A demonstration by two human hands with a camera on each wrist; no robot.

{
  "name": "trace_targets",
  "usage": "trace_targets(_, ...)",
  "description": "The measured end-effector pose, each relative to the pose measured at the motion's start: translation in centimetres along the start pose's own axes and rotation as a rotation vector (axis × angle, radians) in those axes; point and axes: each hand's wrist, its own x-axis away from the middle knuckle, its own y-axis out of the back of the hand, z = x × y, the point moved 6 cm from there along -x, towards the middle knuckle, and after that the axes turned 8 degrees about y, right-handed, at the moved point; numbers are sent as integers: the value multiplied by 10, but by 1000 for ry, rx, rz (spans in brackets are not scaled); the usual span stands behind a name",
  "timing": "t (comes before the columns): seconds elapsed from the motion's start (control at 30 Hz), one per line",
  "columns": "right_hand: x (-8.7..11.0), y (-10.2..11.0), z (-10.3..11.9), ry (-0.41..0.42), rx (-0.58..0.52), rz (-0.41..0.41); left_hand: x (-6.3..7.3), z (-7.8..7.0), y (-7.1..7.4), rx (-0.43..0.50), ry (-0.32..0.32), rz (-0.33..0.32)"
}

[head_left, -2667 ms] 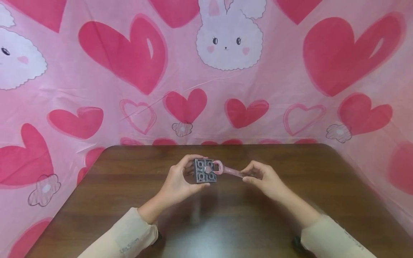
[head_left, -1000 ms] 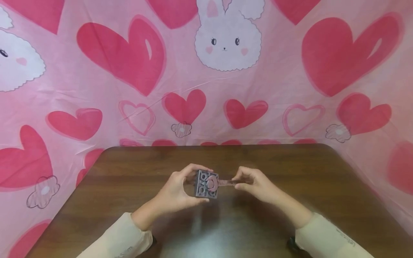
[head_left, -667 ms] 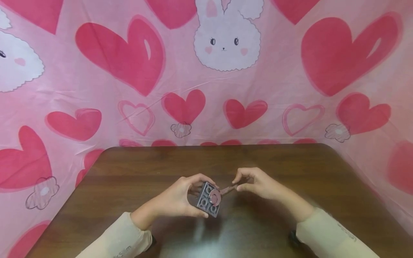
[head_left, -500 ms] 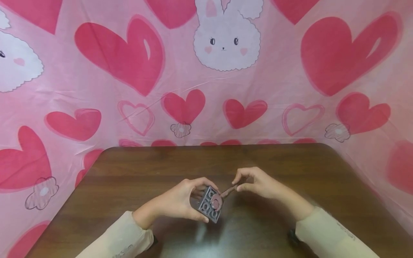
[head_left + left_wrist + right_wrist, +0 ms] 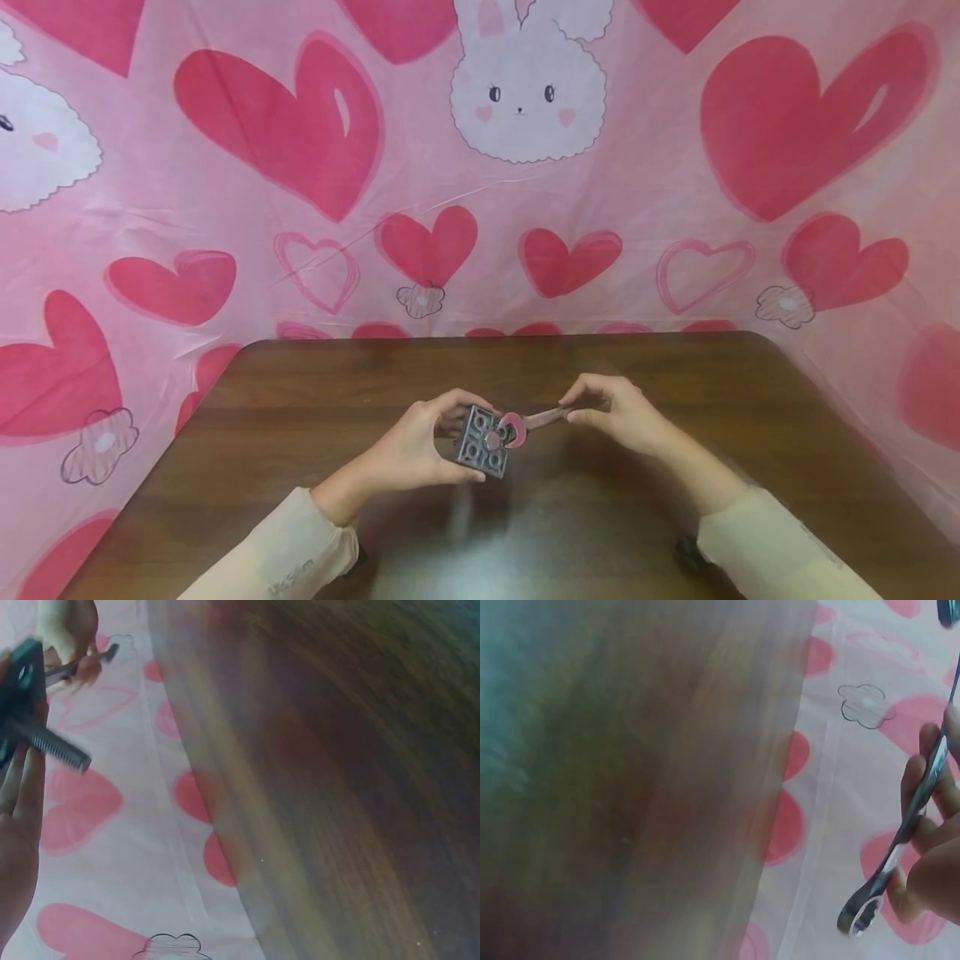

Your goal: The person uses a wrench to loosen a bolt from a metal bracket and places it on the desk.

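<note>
The wrench [image 5: 544,418], pinched in nearly closed fingers of the right hand [image 5: 617,410], has just drawn back from around the bolt head [image 5: 492,440] toward 2 o'clock, suggesting an interrupted turn, while widely spread fingers of the left hand [image 5: 414,444] grip the block [image 5: 471,435] above the tabletop [image 5: 315,400].

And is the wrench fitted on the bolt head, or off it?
Off: in the head view, the open end of the wrench sits right of the bolt head, not around it. Whether they touch is unclear.

A square dark-grey metal block [image 5: 482,442] with four round holes tilts in mid-air, a threaded metal bolt [image 5: 56,744] through its centre; a shiny metal wrench [image 5: 542,418] slants rightward, open end beside the bolt's head.
</note>
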Motion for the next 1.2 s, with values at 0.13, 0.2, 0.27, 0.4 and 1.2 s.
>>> trace_targets(0.13,4,-3,-1,-14,-71,-47,-3,1,9,-44,-32,-169)
trace_targets(0.2,4,-7,0,-25,-126,-64,-4,1,12,-69,-52,-252)
trace_targets(0.27,4,-12,0,-54,-174,-92,-6,0,15,-84,-73,-325)
trace_targets(0.4,3,-20,1,-120,-258,-135,-8,0,18,-97,-114,-446)
trace_targets(1.2,-5,-47,27,-123,-294,-143,-4,0,21,-107,-202,-729)
